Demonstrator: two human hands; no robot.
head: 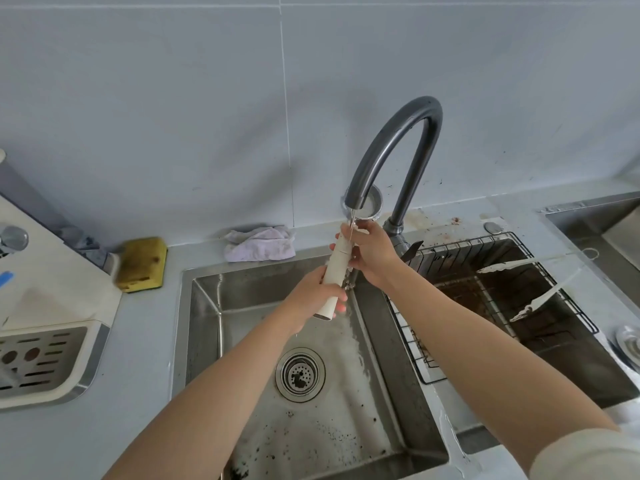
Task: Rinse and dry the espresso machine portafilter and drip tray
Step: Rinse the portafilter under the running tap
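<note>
Our forearms [225,375] reach over the sink [207,323]. The left hand [311,296] wraps the portafilter [337,265] handle and the right hand [370,251] grips its neck under the tap [398,140]. We should turn the basket slowly, flushing grounds. The drip tray [41,362] sits far left.

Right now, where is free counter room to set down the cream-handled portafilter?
Bare: the grey counter strip between the slotted drip tray of the cream espresso machine and the steel left sink basin; also a smaller gap between the yellow sponge and the crumpled lilac cloth. Crowded: the right basin, holding a black wire rack and white utensils.
</note>
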